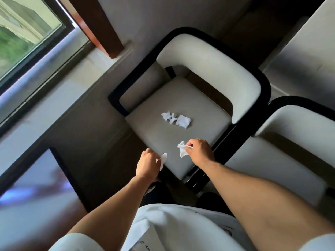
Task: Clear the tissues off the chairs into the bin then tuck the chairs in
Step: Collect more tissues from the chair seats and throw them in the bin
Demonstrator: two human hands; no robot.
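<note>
A chair (155, 131) with a grey seat, white padded back and black frame stands in the middle of the head view. Crumpled white tissues (176, 120) lie together near the seat's centre. My right hand (199, 151) hovers over the front of the seat and pinches a crumpled tissue (182, 149). My left hand (147, 163) is at the seat's front left edge and grips another white tissue (163, 160). No bin is in view.
A second chair (282, 160) of the same kind stands close on the right, its frame almost touching the first. A pale table edge (308, 51) runs at the upper right. A window (27, 33) and a brown wooden post (101, 28) are at the left.
</note>
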